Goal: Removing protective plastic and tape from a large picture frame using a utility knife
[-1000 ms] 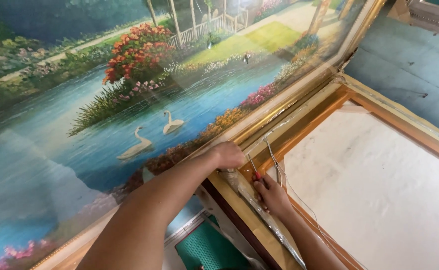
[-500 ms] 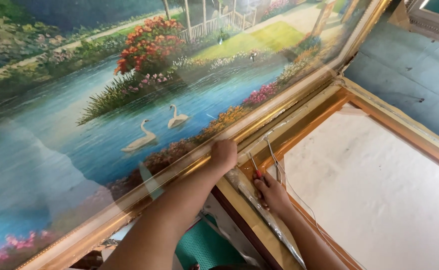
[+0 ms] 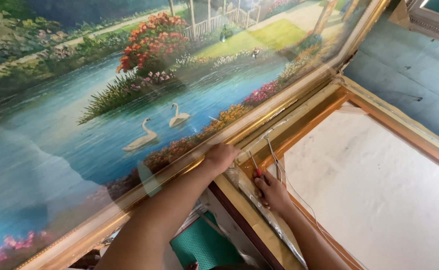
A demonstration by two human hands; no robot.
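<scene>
Painting cut off by edges; left hand fingertips hidden.

The painting looks glossy under clear plastic film, and its frame is shiny gold. The second frame shows bare brownish wood, with a thin metal wire and a matt, rough white backing.
</scene>
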